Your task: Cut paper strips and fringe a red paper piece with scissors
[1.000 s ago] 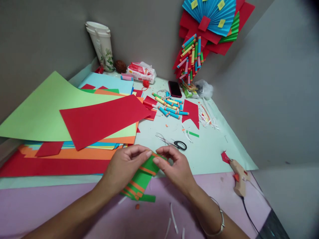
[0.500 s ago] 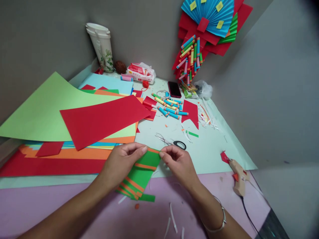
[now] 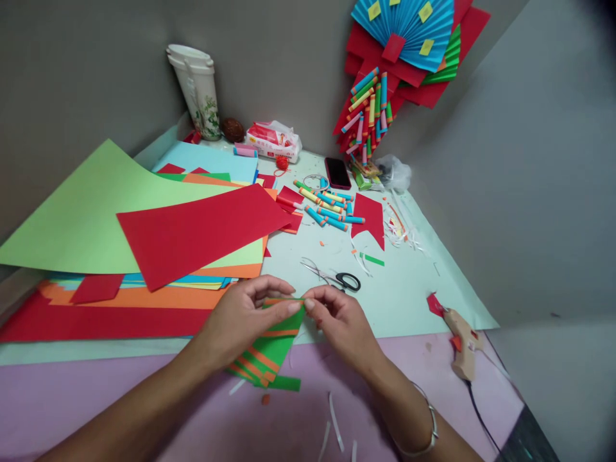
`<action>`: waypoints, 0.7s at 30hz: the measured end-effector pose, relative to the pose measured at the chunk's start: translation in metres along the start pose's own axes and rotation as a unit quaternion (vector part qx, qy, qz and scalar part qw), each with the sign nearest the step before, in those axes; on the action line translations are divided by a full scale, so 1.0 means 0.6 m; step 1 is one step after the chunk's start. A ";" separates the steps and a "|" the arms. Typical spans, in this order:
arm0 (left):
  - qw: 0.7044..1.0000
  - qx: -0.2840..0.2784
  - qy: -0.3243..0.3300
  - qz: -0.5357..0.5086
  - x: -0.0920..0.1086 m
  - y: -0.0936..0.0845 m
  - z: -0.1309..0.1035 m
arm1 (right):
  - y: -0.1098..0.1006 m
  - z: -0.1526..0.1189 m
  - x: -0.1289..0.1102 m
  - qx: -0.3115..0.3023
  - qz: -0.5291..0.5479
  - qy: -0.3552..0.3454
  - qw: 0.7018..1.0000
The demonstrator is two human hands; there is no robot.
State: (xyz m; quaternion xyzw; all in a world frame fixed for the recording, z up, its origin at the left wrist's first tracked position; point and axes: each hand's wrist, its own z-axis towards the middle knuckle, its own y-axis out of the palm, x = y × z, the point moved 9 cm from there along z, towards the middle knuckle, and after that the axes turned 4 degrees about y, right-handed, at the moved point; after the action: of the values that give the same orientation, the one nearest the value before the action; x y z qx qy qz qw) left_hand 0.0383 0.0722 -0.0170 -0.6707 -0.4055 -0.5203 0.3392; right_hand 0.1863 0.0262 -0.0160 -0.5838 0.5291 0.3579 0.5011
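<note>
My left hand [image 3: 245, 314] pinches the top edge of a green paper piece with orange strips [image 3: 283, 350], thumb in front and fingers behind. At the paper's upper right corner, my right hand [image 3: 339, 321] closes thumb and forefinger on it. More green pieces with orange strips [image 3: 260, 366] lie beneath, near the table's front. Black-handled scissors [image 3: 347, 281] rest just beyond my right hand. Farther back is a pile of small coloured paper rolls [image 3: 332, 208].
Large red [image 3: 192, 237] and light green sheets [image 3: 86, 218] cover the left side. A glue gun [image 3: 462, 346] with a cord lies at the right. Behind stand a white cup [image 3: 195, 90], a tissue pack [image 3: 274, 140] and a phone [image 3: 337, 173]. A paper fan decoration [image 3: 404, 38] hangs on the wall.
The top edge of the green paper has tilted or curled over between my fingers. My right hand has shifted slightly left and my left thumb has moved right along the edge.
</note>
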 end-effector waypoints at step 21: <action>0.997 -0.017 -0.042 0.068 -0.023 -0.003 0.000 | 0.013 -0.005 -0.008 -0.021 -0.044 -0.047 0.998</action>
State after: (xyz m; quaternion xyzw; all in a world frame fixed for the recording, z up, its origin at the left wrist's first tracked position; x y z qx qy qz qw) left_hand 0.0346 0.0703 -0.0303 -0.7236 -0.3640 -0.4745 0.3447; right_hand 0.1774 0.0250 -0.0124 -0.5998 0.4711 0.3737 0.5279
